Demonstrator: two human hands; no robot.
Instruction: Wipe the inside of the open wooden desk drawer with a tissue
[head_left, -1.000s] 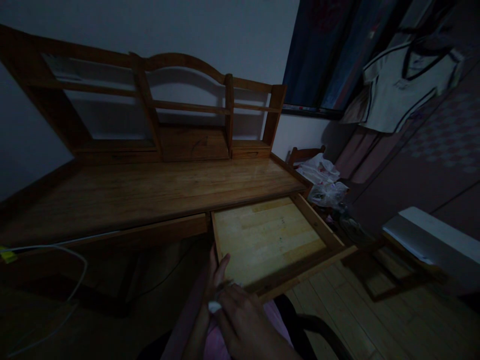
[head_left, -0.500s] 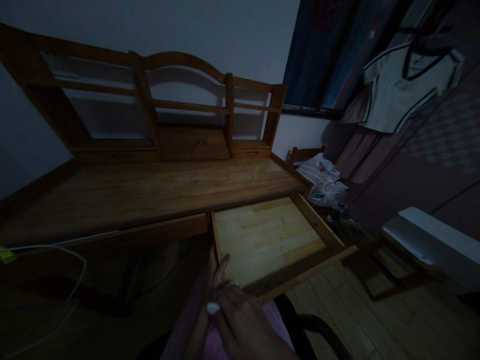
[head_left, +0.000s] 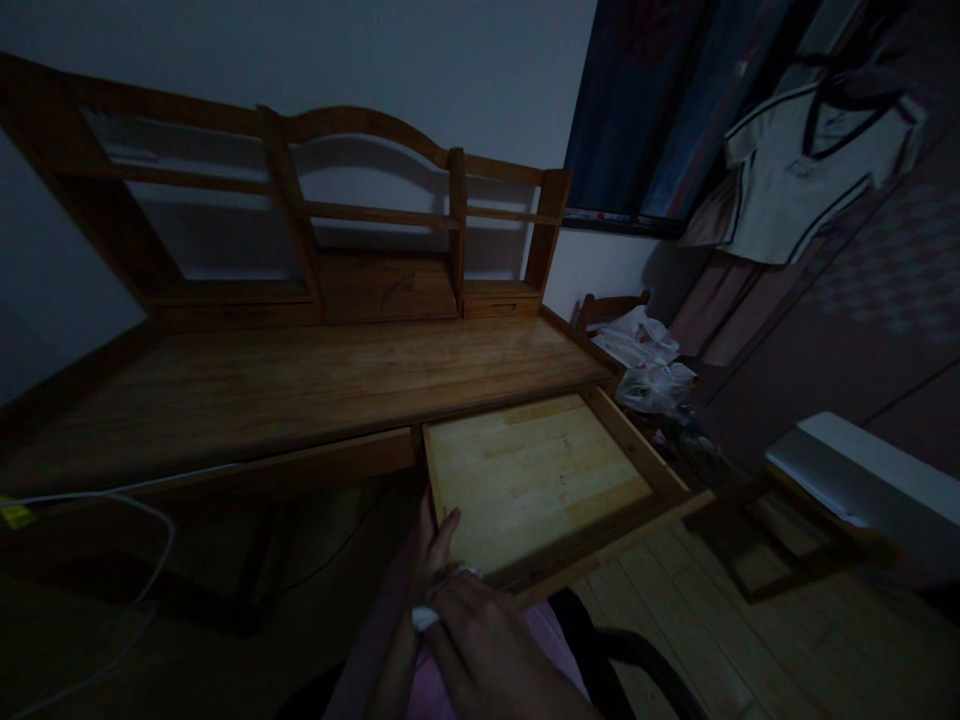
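A wooden drawer (head_left: 540, 480) is pulled out from under the desk, its pale bottom board bare apart from a few small dark marks. By the drawer's near left corner is my left hand (head_left: 435, 540), fingers stretched up and apart; whether it touches the drawer's side I cannot tell. My right hand (head_left: 487, 640) lies across my left wrist, fingers curled. Between them bits of a crumpled white cloth (head_left: 425, 618) stick out, perhaps a tissue; the rest is hidden under the right hand.
The wooden desk (head_left: 360, 375) carries a shelf unit (head_left: 360, 213) along its back. A white cable (head_left: 161, 520) loops down at left. Plastic bags (head_left: 641, 345) sit beyond the desk's right end. A stool (head_left: 795, 520) with a white thing on it stands right; a shirt (head_left: 802, 170) hangs above.
Almost nothing differs. Both hands, the white cloth and the drawer stay in place, with only a very slight shift of the view.
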